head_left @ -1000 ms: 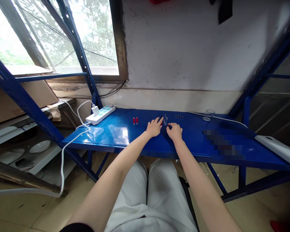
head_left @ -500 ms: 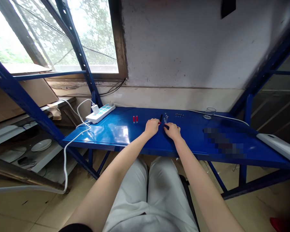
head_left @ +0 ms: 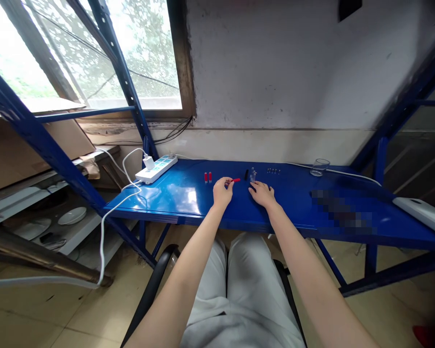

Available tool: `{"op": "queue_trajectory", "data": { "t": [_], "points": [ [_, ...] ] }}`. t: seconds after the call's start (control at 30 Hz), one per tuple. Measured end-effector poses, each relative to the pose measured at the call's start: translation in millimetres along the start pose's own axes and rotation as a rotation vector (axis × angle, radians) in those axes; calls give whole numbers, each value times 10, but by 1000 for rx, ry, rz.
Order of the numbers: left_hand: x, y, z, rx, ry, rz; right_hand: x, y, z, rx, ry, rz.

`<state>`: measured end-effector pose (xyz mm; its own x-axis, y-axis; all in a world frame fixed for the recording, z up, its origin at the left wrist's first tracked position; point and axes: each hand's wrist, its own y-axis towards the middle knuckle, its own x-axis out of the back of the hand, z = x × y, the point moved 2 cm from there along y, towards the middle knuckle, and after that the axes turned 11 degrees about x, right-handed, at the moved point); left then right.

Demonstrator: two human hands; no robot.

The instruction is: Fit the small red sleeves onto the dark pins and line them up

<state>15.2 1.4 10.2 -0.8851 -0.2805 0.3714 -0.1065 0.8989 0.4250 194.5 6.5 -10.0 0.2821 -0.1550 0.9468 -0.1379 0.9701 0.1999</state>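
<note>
My left hand [head_left: 223,192] is closed around a small red stick-shaped piece [head_left: 236,180], whose end points right out of the fingertips. My right hand [head_left: 263,195] rests on the blue table with its fingers apart. Its fingertips are at the near end of some small clear pieces [head_left: 253,173]; I cannot tell if they touch. Between the hands, a little farther back, lies a short black piece [head_left: 246,174]. Two red pieces with silvery ends [head_left: 208,177] are side by side to the left. Several tiny shiny pieces [head_left: 273,171] form a row at the right.
A white power strip [head_left: 156,169] with a plugged-in adapter [head_left: 149,163] sits at the table's left end, its cable hanging over the edge. At the right are a clear glass [head_left: 319,167], a blurred dark object [head_left: 342,211] and a white object [head_left: 422,215]. Blue posts flank the table.
My left hand has drawn left, away from the black piece and my right hand, and the red piece now shows clearly in its fingers. My right hand stays by the clear pieces.
</note>
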Motion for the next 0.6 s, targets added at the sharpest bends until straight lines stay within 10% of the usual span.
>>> {"op": "queue_trajectory", "data": {
  "t": [0.6],
  "points": [
    [35, 6, -3, 0, -136, -76, 114, -137, 365, 352, -52, -143]
  ]
}}
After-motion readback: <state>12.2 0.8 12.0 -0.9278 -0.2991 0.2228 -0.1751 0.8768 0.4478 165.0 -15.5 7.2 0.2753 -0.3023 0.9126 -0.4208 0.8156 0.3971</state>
